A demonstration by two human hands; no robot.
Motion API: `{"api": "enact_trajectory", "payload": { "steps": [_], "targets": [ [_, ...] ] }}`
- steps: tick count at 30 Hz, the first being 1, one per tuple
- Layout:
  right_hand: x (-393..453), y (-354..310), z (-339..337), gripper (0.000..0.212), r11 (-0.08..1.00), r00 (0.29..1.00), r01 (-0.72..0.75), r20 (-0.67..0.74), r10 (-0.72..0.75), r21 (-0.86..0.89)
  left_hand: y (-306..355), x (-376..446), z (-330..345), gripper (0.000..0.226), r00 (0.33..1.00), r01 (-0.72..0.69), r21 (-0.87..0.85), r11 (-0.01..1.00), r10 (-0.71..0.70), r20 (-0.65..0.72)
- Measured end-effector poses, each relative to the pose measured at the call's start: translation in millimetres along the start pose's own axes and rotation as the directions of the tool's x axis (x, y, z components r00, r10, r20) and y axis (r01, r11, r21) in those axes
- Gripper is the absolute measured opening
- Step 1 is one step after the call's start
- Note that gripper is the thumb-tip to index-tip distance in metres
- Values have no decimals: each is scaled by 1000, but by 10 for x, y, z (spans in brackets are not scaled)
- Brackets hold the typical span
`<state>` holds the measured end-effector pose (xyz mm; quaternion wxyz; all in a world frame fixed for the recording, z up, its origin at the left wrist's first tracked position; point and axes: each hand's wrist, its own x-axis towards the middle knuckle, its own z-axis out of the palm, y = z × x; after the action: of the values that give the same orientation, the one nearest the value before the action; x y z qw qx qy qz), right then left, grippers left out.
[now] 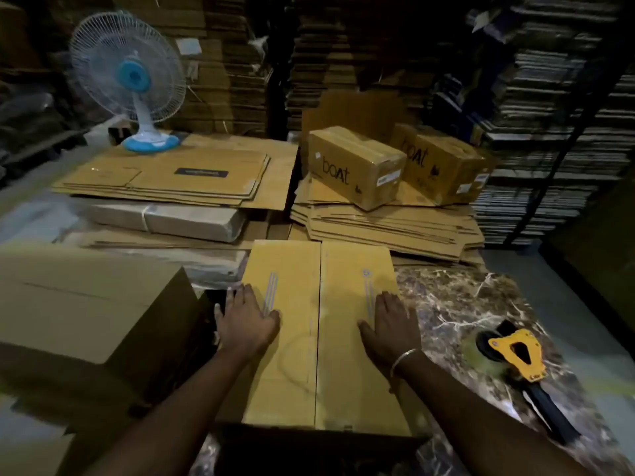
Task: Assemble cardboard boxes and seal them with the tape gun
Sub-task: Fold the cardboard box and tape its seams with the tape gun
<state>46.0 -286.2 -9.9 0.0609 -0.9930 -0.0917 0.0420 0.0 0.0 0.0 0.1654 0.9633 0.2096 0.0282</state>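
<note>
Pressing down flat, fingers spread and straight: left hand [248,317] on the left flap, right hand [390,324] on the right flap of the box [319,338] standing on the marbled desk [464,304]. Holding the two flaps shut, edges meeting along the middle seam, probably so the gap stays closed until tape goes over it. No tape visible on that seam yet.

Lying just to the right on the desk, well within reach of the right hand: the yellow tape gun [515,355], handle pointing toward the near edge, untouched. Likely parked there for a quick grab.

Standing close on the left: a larger brown box [89,304], closed on top.

Farther back: flat unfolded cartons [165,180] stacked in piles, ready as stock. Resting on the right pile, two finished boxes [357,166] printed "boAt". Behind the left pile, a white and blue fan [132,77], then walls of stacked cardboard.
</note>
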Motion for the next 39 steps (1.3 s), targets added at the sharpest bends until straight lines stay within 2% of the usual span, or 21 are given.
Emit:
{"api": "enact_trajectory", "payload": {
  "steps": [6, 9, 12, 16, 19, 24, 29, 32, 34, 37, 39],
  "targets": [
    [-35, 120, 175, 96, 923, 968, -249, 114, 225, 292, -26, -6, 124, 106, 963, 268, -181, 946, -258, 77],
    [-30, 140, 203, 100, 877, 946, -325, 124, 301, 355, 33, -12, 143, 102, 950, 311, -227, 923, -302, 74],
    [-65, 254, 204, 97, 865, 941, -339, 115, 320, 369, 133, -56, 164, 100, 943, 332, -261, 907, -316, 102],
    [-254, 552, 143, 77, 839, 940, -337, 101, 326, 427, 405, -277, 295, 103, 960, 279, -252, 927, -267, 83],
    [-423, 827, 69, 67, 856, 931, -361, 82, 357, 369, 678, -484, 445, 104, 968, 251, -216, 943, -241, 72],
    [-605, 1294, 32, 78, 884, 920, -390, 68, 386, 260, 1096, -734, 701, 108, 979, 204, -191, 960, -198, 50],
    [-642, 1589, 16, 81, 896, 928, -372, 63, 368, 244, 1297, -911, 854, 103, 991, 131, -89, 987, -131, 6],
    [-630, 1618, 48, 82, 889, 931, -364, 66, 360, 278, 1358, -955, 873, 92, 997, 74, -22, 997, -73, 40],
    [-626, 1619, 64, 81, 890, 934, -355, 61, 353, 287, 1409, -976, 907, 86, 997, -33, 46, 998, 30, 77],
    [-615, 1637, 64, 80, 891, 930, -365, 79, 358, 271, 1606, -1024, 991, 97, 970, -199, 65, 978, 188, 152],
    [-595, 1654, 57, 79, 892, 929, -370, 92, 359, 258, 1792, -1038, 1055, 103, 962, -211, 31, 977, 202, 182]
  ]
}}
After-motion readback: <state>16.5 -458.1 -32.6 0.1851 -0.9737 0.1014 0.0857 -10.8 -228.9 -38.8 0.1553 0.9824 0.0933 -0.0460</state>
